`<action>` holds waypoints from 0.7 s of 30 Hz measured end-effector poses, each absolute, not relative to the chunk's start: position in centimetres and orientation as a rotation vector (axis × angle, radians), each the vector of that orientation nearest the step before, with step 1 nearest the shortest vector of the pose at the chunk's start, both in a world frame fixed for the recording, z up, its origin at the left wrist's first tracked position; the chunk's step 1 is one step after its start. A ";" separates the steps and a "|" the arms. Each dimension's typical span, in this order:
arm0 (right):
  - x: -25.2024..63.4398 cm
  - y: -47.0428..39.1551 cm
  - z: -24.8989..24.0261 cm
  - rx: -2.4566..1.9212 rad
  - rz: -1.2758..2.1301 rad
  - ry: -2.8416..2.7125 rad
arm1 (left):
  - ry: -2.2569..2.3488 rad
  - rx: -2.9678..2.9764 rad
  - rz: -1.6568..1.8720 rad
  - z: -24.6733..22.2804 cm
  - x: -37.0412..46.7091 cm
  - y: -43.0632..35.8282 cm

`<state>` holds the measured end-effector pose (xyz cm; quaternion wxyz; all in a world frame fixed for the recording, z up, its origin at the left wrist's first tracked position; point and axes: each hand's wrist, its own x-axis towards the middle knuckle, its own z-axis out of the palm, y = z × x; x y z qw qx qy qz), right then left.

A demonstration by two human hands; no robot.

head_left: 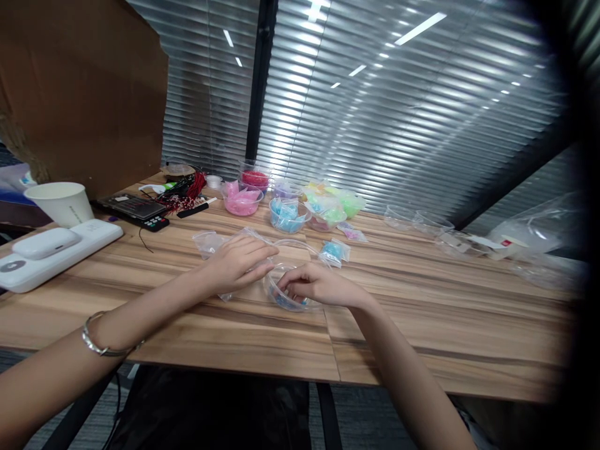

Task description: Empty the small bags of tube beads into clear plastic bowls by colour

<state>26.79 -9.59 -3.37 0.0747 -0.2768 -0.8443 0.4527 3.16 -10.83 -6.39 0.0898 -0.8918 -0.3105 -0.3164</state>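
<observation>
Down in the clear bowl (270, 287), the right hand (319, 284) is resting with narrowed fingers near blue bits (287, 303) (pinching any, I can't tell), the left hand (246, 259), grip hidden, is lying over clear bags (207, 242) alongside, and a blue packet (332, 251) beyond is sitting filled, these bits apparently left loose.

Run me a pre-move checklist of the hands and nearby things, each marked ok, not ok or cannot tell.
1. Clear bowl free of hands: not ok, the right hand has its fingers inside.
2. Right hand's hold on the blue bits in the bowl: cannot tell, fingertips partly hidden.
3. Left hand's grip on the clear plastic bag beneath it: cannot tell.
4. Blue-filled packet clear of both hands: ok.
5. Paper cup upright: ok.
</observation>
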 end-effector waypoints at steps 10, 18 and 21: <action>26.9 -9.5 -3.3 -0.701 1.567 -2.454 | -0.931 -2.632 -0.967 -6.2 3.3 -11.0; 27.0 -9.6 -3.5 -0.746 1.646 -2.403 | -0.908 -2.626 -0.977 -6.4 3.2 -10.8; 27.0 -9.6 -3.5 -0.756 1.650 -2.400 | -0.913 -2.626 -0.971 -6.4 3.2 -10.8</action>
